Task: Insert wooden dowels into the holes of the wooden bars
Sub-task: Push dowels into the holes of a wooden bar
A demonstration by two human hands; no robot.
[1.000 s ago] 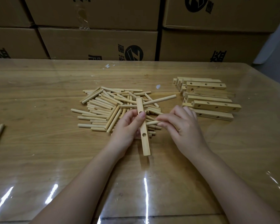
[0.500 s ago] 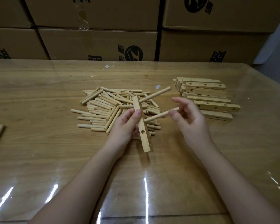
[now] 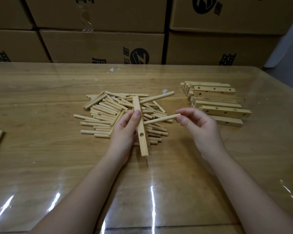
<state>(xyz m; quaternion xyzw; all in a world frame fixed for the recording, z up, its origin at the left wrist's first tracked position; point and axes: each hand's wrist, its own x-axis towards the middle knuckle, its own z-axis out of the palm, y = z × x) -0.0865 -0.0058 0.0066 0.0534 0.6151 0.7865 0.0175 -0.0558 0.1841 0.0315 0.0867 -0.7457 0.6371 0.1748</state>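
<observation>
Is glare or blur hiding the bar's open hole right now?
Head view: glare streaks lie on the near table, away from the work; the bar in the left hand and its open hole are sharp; the cardboard boxes lean outward, wide-angle distortion.

The left forearm enters from the lower left of the frame and the right forearm from the lower right. Both are bare right to the picture's edge. The left hand and right hand, near the middle, are bare too, with short, rounded fingernails.
</observation>
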